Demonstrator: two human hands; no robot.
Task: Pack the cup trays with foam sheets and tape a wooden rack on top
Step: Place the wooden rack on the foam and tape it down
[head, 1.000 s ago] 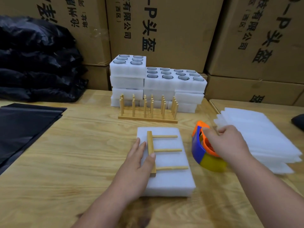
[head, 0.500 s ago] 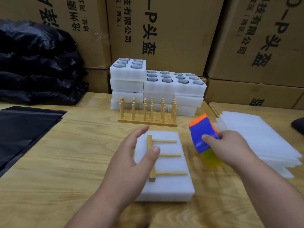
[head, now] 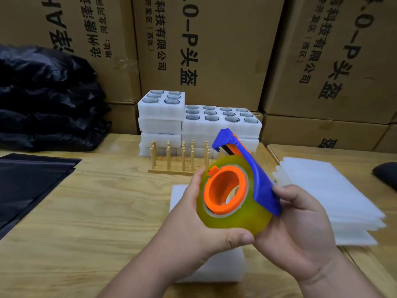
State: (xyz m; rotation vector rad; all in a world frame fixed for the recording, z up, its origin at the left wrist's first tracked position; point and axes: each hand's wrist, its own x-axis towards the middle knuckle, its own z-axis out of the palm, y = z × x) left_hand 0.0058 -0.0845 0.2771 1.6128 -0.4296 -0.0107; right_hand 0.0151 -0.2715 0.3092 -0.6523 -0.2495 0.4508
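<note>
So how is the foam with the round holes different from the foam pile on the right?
The cup trays are thick blocks, while the foam sheets are thin and flat. The cup trays have round holes holding cups; the foam sheets are plain. The cup trays stand stacked by the boxes; the foam sheets lie fanned out on the table's right. Both are white foam.

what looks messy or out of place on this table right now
Little stands out. The foam sheets on the right are fanned out with uneven edges rather than squared. The cup trays at the back are stacked to uneven heights, the left stack taller. Both hands grip the tape dispenser.
</note>
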